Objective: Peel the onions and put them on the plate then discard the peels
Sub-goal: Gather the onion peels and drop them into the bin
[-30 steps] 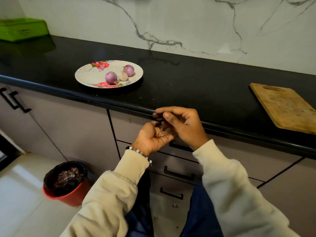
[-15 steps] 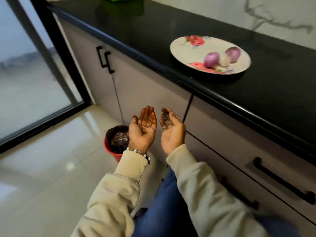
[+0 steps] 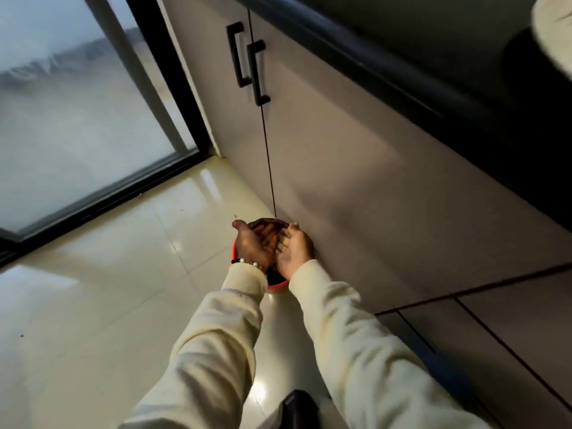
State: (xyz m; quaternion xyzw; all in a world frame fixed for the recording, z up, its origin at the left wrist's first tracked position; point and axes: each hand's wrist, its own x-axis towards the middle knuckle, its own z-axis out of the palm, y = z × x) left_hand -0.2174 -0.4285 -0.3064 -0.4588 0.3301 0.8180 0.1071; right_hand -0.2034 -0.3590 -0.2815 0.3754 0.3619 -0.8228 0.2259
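Note:
Both my hands hang low over the red bin (image 3: 276,287) on the floor beside the cabinet. My left hand (image 3: 252,243) and my right hand (image 3: 295,249) face each other, palms inward, fingers straight and pointing away from me. The bin is mostly hidden beneath them; only a strip of red rim and its dark lining show. I cannot make out any peels between the palms. A sliver of the plate (image 3: 554,32) shows at the top right corner on the black counter; the onions are out of view.
Grey cabinet doors with black handles (image 3: 250,63) stand right behind the bin. A glass door with a black frame (image 3: 173,97) is on the left. Glossy cream floor tiles (image 3: 108,289) spread to the left of my arms.
My view has swung down toward the floor. Both hands have moved from beside the counter front to directly over the red bin, still held open palm to palm.

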